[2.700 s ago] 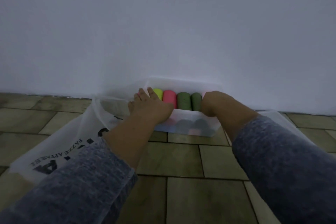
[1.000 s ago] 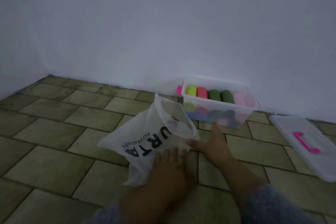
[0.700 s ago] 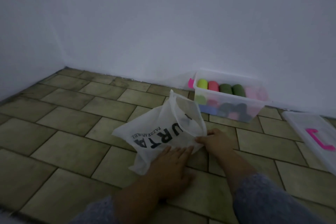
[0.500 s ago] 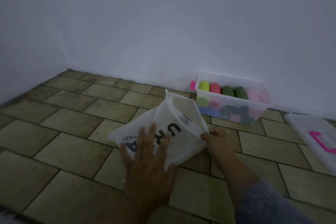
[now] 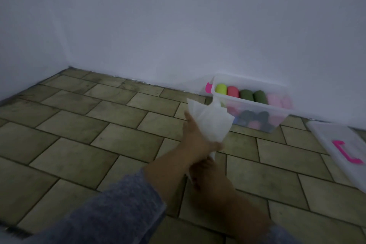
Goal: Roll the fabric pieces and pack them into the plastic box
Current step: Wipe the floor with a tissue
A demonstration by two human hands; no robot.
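Observation:
A clear plastic box stands on the tiled floor against the white wall. In it lies a row of fabric rolls: yellow-green, red, two dark green and pink, with more rolls below them. A white fabric bag is bunched up and lifted off the floor in front of the box. My left hand grips it from the left side. My right hand holds its lower end just beneath the left hand, partly hidden and blurred.
The box's clear lid with a pink handle lies on the floor at the right. A pink clip shows at the box's left end. The wall corner is at the far left.
The bag lay spread on the floor under my hands; now both hands have gathered it into a bunch and raised it. Before that, both hands left the box.

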